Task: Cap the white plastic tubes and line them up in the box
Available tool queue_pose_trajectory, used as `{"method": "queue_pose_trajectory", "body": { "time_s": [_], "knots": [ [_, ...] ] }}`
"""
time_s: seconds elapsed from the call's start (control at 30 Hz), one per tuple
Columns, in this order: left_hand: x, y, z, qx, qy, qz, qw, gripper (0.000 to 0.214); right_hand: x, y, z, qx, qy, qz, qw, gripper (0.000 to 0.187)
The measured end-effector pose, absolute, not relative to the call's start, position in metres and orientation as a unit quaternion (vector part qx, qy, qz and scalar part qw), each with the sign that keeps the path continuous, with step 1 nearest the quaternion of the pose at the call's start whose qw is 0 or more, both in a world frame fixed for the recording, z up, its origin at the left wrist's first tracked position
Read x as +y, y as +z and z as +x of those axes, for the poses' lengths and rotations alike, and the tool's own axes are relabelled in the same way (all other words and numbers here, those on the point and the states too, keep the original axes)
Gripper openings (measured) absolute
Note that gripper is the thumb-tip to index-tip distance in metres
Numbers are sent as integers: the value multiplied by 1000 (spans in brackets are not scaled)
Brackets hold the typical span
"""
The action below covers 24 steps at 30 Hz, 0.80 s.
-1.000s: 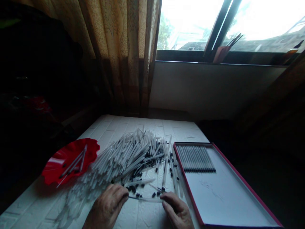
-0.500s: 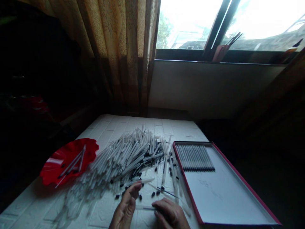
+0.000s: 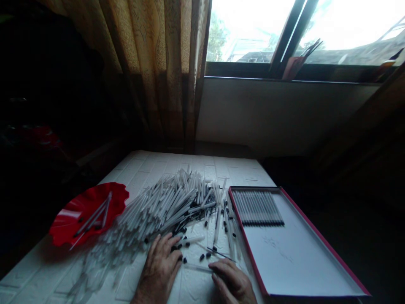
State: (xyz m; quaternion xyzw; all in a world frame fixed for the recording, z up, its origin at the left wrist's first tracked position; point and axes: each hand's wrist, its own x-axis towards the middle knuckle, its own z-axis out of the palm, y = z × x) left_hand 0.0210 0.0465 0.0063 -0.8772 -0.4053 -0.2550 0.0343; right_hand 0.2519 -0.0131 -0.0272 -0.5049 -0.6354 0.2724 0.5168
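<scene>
My right hand is closed on one end of a clear pen barrel, which points left just above the table. My left hand lies palm down with its fingers stretched out at the near edge of a pile of clear pen barrels. Small black pen plugs are scattered around its fingertips and between the two hands. Its fingers partly cover a few of these. A thin dark ink refill lies just beyond my right hand.
On the right, a red-edged shallow box holds a neat row of pens with black ends. At left, a red wavy-rimmed plate carries a few barrels and black pieces. The white brick-patterned table stands before a curtain and window.
My left hand has turned palm down and moved forward and left to the black plugs. My right hand has shifted slightly right, with the barrel still in it.
</scene>
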Motion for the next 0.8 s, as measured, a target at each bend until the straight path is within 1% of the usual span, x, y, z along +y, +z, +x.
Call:
{"method": "queue_pose_trajectory", "body": {
  "time_s": [0.07, 0.17, 0.33, 0.43, 0.57, 0.8],
  "knots": [
    [46, 9, 20, -406, -284, -869, 15, 21, -14, -26, 251, -629, 279, -507, 519, 19],
    [41, 13, 16, -412, -339, -844, -52, 15, -14, -25, 250, -626, 278, -508, 522, 19],
    [27, 17, 14, -451, -344, -802, -188, 19, -14, -24, 249, -626, 281, -508, 521, 17],
    [24, 15, 16, -460, -349, -782, -234, 20, -15, -24, 250, -629, 281, -504, 521, 17],
    [25, 13, 17, -458, -353, -777, -249, 21, -15, -22, 250, -631, 276, -507, 518, 17],
    [25, 16, 17, -465, -352, -782, -220, 23, -14, -20, 249, -638, 267, -508, 513, 17]
  ]
}}
